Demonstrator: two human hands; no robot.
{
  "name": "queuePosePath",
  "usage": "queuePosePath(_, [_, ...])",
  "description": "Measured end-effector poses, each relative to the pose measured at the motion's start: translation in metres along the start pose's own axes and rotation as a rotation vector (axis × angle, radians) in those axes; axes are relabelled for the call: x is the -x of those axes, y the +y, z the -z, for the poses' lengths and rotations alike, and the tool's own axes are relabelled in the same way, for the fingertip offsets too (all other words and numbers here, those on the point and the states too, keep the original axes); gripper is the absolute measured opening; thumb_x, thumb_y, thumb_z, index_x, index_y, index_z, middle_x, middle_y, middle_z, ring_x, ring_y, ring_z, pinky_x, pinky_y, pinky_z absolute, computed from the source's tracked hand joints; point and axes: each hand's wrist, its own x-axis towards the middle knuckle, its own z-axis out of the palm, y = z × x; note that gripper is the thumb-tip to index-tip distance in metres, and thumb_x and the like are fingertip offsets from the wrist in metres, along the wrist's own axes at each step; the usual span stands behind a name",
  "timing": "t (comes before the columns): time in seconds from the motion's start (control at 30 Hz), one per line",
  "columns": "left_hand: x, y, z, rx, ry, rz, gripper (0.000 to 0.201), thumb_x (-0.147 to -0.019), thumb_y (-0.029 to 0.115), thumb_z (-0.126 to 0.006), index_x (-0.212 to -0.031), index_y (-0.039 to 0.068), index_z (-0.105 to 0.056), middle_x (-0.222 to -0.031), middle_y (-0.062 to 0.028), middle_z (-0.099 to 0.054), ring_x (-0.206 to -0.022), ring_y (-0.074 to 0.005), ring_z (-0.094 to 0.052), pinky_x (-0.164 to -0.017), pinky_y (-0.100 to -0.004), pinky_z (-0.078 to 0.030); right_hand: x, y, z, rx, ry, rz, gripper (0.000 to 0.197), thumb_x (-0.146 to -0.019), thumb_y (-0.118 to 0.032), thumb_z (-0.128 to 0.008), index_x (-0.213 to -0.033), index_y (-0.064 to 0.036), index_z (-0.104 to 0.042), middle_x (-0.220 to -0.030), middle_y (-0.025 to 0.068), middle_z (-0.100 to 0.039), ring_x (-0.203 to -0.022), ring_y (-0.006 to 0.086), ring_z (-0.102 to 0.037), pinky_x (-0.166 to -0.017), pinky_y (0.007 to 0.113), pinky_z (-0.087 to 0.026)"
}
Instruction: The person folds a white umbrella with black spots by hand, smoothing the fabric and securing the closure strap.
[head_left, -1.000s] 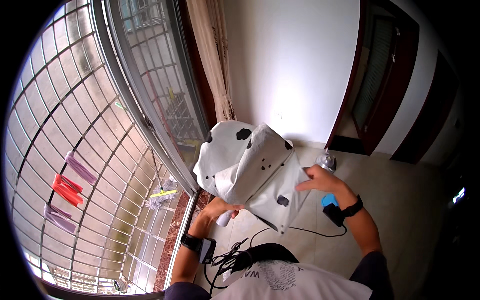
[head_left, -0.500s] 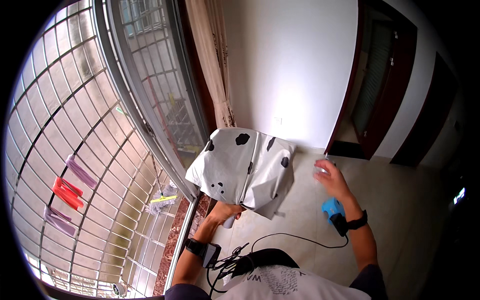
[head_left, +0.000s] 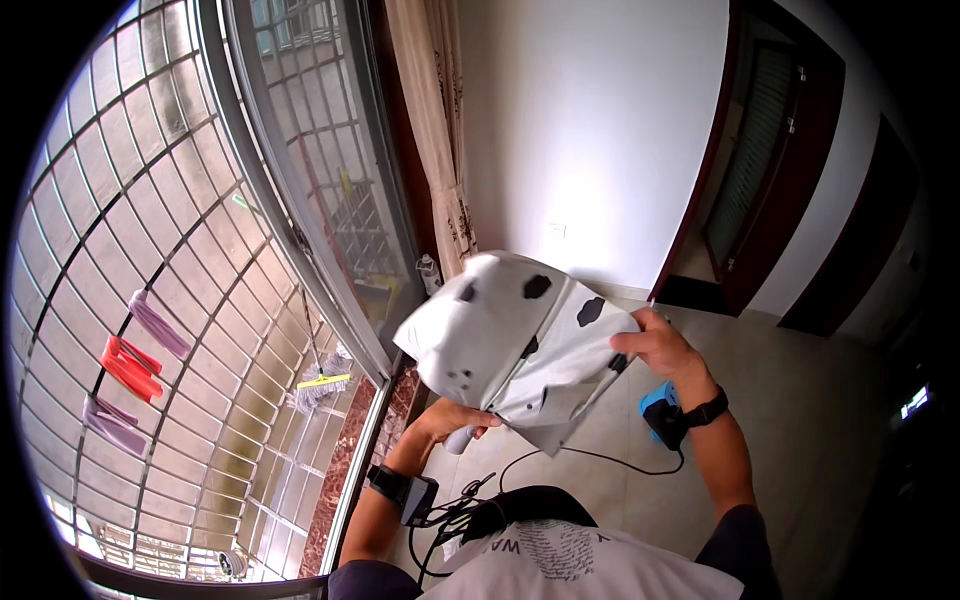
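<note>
Sheet (head_left: 505, 335), black-spotted white, right hand (head_left: 664, 346) now back at its edge

The floor (head_left: 790, 430) is made of big, pale, shiny tiles, and it fills the lower middle and lower right of the frame. Right of the middle, a bright blue thing (head_left: 650, 398) looks to be sitting on it, partly hidden. A thin black cable (head_left: 620, 463) loops over the tiles, but I cannot tell if it touches them.
</note>
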Motion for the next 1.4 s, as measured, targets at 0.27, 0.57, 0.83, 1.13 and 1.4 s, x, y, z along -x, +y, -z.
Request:
queuePosePath(0.27, [0.005,0.001,0.0,0.4,-0.146,0.078,0.02,-0.061,0.01,-0.067,-0.066,0.001,-0.05,-0.055,-0.0048,-0.049,-0.045,-0.0118,-0.047,-0.041,-0.0216,-0.038,0.015,0.005,0.015,0.112,-0.101,-0.048,0.025,-0.064,0.001,-0.059,-0.087,0.0038,-0.053,-0.078,0.0035,-0.056,-0.07,0.0097,-0.051,-0.065,0.021,-0.041])
queuePosePath(0.57, [-0.011,0.004,0.0,0.356,0.149,0.082,0.013,-0.064,0.008,-0.061,-0.065,-0.002,-0.053,-0.054,-0.0062,-0.05,-0.043,-0.0118,-0.047,-0.042,-0.0211,-0.039,0.032,0.002,-0.037,0.81,0.353,0.363,0.056,-0.058,-0.012,-0.067,-0.106,-0.0061,-0.039,-0.106,0.0095,-0.041,-0.1,0.0213,-0.04,-0.078,0.03,-0.037])
queuePosePath(0.83, [-0.019,0.002,-0.015,0.371,0.182,0.06,0.017,-0.063,0.008,-0.059,-0.073,-0.006,-0.054,-0.056,-0.0072,-0.051,-0.046,-0.0122,-0.048,-0.044,-0.021,-0.039,0.001,0.042,-0.071,1.164,0.512,0.401,0.045,-0.058,-0.008,-0.063,-0.096,-0.0041,-0.04,-0.087,0.0119,-0.039,-0.079,0.0278,-0.046,-0.062,0.035,-0.042])
queuePosePath(1.13, [-0.028,-0.009,-0.012,0.507,0.09,0.124,0.017,-0.064,0.012,-0.065,-0.065,0.001,-0.052,-0.055,-0.0048,-0.05,-0.047,-0.0121,-0.047,-0.046,-0.0223,-0.039,0.015,0.019,-0.072,1.165,0.717,0.754,0.031,-0.048,0.011,-0.048,-0.075,-0.0044,-0.051,-0.071,0.0084,-0.043,-0.062,0.0251,-0.048,-0.051,0.032,-0.039])
queuePosePath(1.4, [-0.023,-0.005,-0.005,0.268,0.293,0.013,0.015,-0.063,0.008,-0.064,-0.063,0.001,-0.051,-0.056,-0.0054,-0.051,-0.044,-0.0108,-0.045,-0.042,-0.0222,-0.038,0.046,0.05,-0.047,1.134,0.451,0.349,0.025,-0.063,0.001,-0.054,-0.087,-0.0023,-0.05,-0.085,0.0116,-0.045,-0.079,0.0269,-0.046,-0.068,0.032,-0.04])
